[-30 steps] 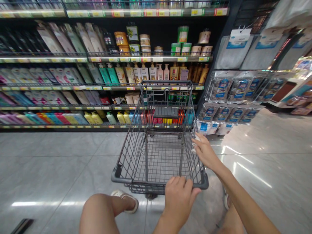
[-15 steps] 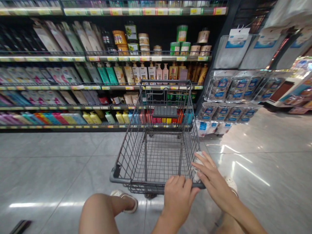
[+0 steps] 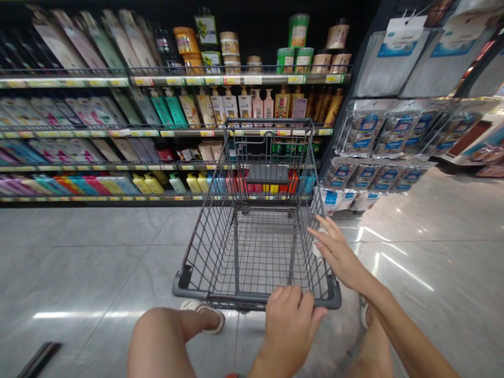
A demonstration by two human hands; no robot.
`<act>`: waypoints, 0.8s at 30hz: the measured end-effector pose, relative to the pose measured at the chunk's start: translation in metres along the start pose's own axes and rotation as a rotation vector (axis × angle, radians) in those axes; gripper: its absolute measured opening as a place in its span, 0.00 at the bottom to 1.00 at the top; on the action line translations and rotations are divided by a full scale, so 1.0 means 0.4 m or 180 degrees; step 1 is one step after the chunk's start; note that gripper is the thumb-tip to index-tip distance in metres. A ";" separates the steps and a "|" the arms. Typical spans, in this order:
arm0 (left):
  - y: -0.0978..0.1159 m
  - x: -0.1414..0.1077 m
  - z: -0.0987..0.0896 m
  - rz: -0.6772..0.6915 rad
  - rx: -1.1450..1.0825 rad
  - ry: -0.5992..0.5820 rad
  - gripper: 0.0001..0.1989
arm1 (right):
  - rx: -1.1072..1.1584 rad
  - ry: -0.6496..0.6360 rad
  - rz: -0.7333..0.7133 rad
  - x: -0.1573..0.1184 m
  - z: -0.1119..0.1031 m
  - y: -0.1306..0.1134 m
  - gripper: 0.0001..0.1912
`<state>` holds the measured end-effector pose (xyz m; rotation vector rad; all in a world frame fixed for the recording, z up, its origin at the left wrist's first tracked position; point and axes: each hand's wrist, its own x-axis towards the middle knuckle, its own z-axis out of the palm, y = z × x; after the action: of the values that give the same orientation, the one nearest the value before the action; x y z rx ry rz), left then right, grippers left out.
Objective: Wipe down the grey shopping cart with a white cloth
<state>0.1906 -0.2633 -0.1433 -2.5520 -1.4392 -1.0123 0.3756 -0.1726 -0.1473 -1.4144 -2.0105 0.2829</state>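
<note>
My left hand (image 3: 289,325) is wrapped over the near rim of a dark grey wire shopping cart (image 3: 236,302), right of its middle. At the cart's right side my right hand (image 3: 336,252) presses a crumpled white wipe (image 3: 318,249) against the top rail, fingers stretched forward over it. Most of the wipe lies hidden under the fingers and palm. Bare wire shows across the basket floor, and a grey panel (image 3: 268,173) sits at the cart's far end.
Shelves of bottles and tubs (image 3: 226,105) stand beyond the cart. Packaged goods (image 3: 366,131) hang on hooks at the right. My bent leg (image 3: 161,341) is at the lower left, and a dark object (image 3: 41,359) lies on the grey tiled floor (image 3: 98,262).
My right hand has slid forward along the cart's right rail with the wipe. My left hand keeps its hold on the near rim. The view has tilted slightly downward.
</note>
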 end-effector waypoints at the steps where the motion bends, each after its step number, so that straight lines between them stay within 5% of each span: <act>1: 0.000 0.001 0.000 -0.0002 0.0005 0.0017 0.18 | 0.0000 0.0067 0.0000 0.012 0.004 0.012 0.21; 17: 0.001 0.013 0.008 -0.0031 -0.0077 -0.0043 0.19 | 0.0965 0.0418 0.0922 0.205 0.029 0.159 0.37; 24: 0.000 0.012 0.015 -0.0058 -0.0071 -0.0093 0.14 | 0.1983 0.0856 0.1558 0.187 0.033 0.113 0.15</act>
<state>0.1952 -0.2577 -0.1453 -2.5846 -1.4691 -1.0033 0.3866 -0.0850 -0.1521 -1.4066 -1.1844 0.8050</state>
